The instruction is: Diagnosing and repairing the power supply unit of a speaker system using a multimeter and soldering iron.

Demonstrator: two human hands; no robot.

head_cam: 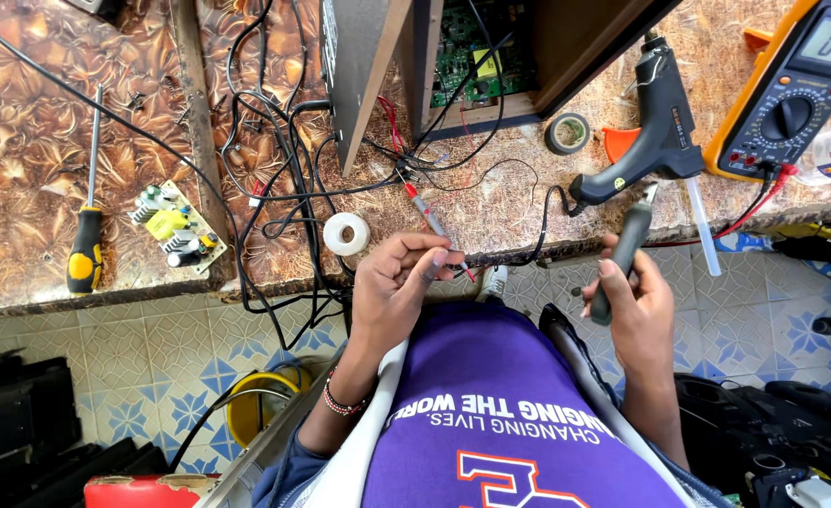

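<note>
1. Head view looks down on a workbench (48,188) with a brown patterned top, its front edge running just above both hands.
2. An opened wooden box (368,66) stands at the back of the bench, with a green circuit board (477,56) showing inside it.
3. A yellow multimeter (792,94) lies at the right end, and a black glue gun (655,132) rests just left of it.
4. A tangle of black wires (284,160) spreads from the box toward the bench edge.
5. A screwdriver (86,235) with a yellow and black handle lies at the far left; a small circuit board (175,230) sits beside it.
6. A white tape roll (347,233) lies near the bench edge, and a dark tape roll (567,133) sits by the glue gun.
7. The right hand (637,306) is clenched around a dark grey tool (623,254), whose handle runs through the fist and whose tip points up toward the glue gun.
8. The left hand (397,287) pinches a thin black wire (495,256) between thumb and fingertips; the wire leaves the fingertips rightward along the bench edge, between the two hands.
9. A red-tipped probe (425,212) lies just above the left fingers.
</note>
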